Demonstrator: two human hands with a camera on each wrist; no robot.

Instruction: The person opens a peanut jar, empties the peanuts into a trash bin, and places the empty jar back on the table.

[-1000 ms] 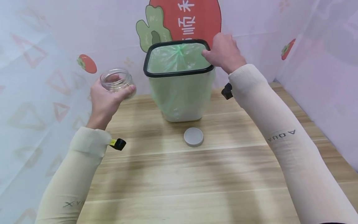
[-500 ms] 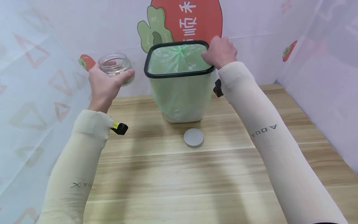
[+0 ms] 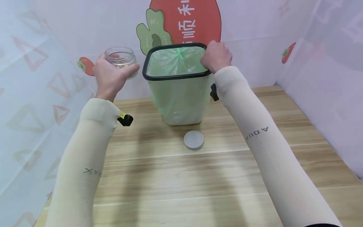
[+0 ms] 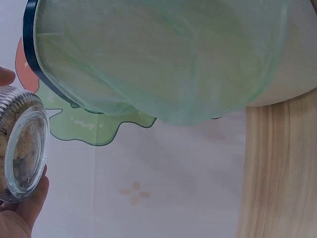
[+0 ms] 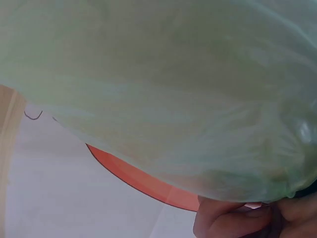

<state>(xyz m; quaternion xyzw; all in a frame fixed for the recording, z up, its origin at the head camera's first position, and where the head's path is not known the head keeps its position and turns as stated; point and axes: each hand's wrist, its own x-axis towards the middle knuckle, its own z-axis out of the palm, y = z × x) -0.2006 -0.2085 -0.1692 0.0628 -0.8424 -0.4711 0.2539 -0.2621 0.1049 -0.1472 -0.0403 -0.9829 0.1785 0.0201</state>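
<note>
My left hand (image 3: 110, 75) grips a clear glass jar (image 3: 122, 58) with no lid on it, raised to the left of a trash can (image 3: 178, 99). Through the jar's base in the left wrist view, brownish lumpy contents (image 4: 22, 144) show inside. The trash can is pale with a black rim and a thin green plastic liner (image 3: 170, 64). At its right side my right hand (image 3: 217, 56) holds the rim, and in the right wrist view the fingers (image 5: 230, 223) are curled by the liner's edge.
A round grey lid (image 3: 193, 140) lies on the wooden table (image 3: 167, 176), just in front of the trash can. Behind and to both sides stands white printed sheeting (image 3: 255, 60), with a large red cartoon print (image 3: 207, 19) behind the can.
My left hand has lifted the jar and brought it slightly closer to the trash can. The right hand stays at the rim while its forearm has swung inward.
</note>
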